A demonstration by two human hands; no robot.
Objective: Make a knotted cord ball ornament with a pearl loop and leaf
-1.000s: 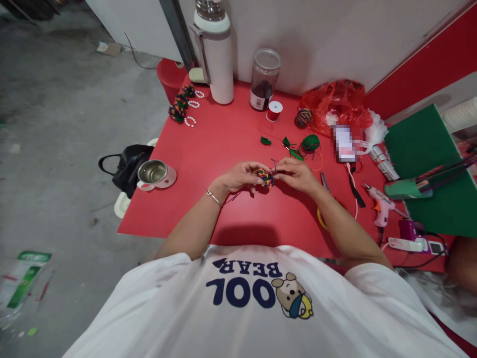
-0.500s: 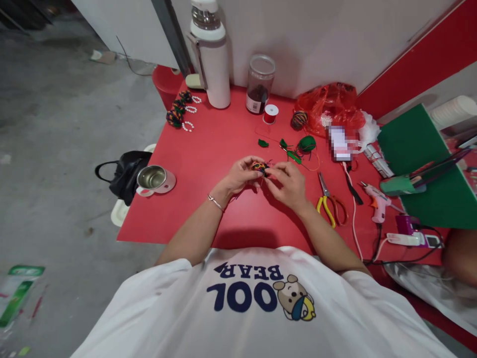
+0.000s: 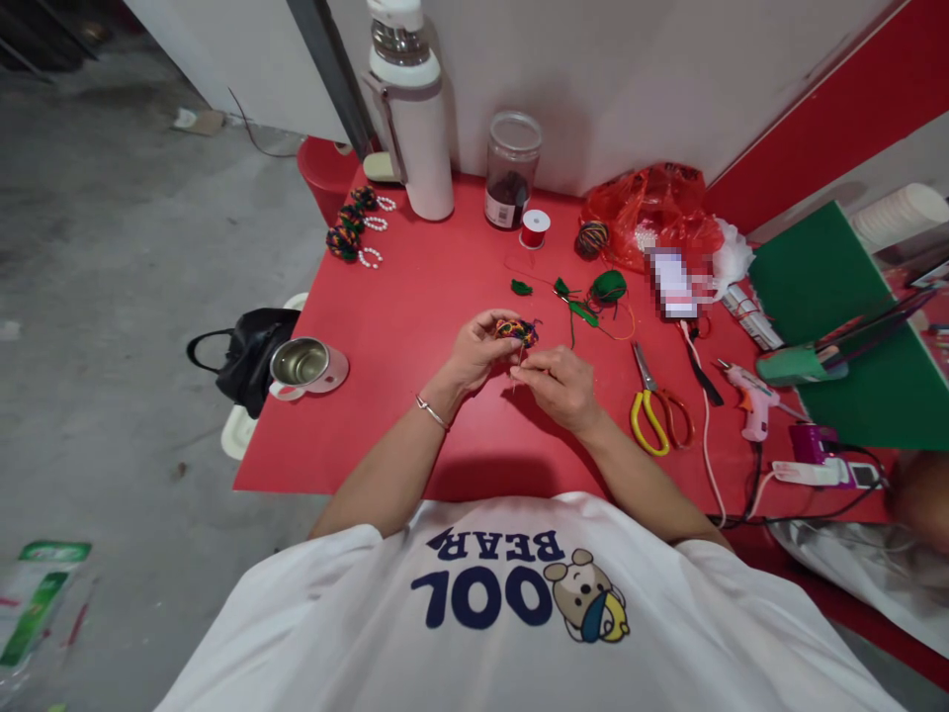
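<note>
My left hand (image 3: 480,348) is closed around a small multicoloured crocheted yarn piece (image 3: 521,331), its thumb pressed on the near side. Just below and to the right, my right hand (image 3: 558,384) pinches a thin strand that runs up to the yarn piece; whether it is yarn or a needle is too small to tell. Beyond the hands lie a green leaf-shaped piece (image 3: 522,287), a green crocheted strip (image 3: 584,313) and a ball of green yarn (image 3: 609,286). A ball of multicoloured yarn (image 3: 592,239) sits farther back.
Scissors with yellow handles (image 3: 649,420) and a pink glue gun (image 3: 754,400) lie to the right, among cables. A mug (image 3: 309,366) stands near the left edge. At the back are a white flask (image 3: 422,138), a jar (image 3: 511,168), a red spool (image 3: 535,229) and a red bag (image 3: 659,213).
My right hand has moved down and slightly left, away from the yarn piece, with its fingers now pinched together. More of the yarn piece shows in my left hand.
</note>
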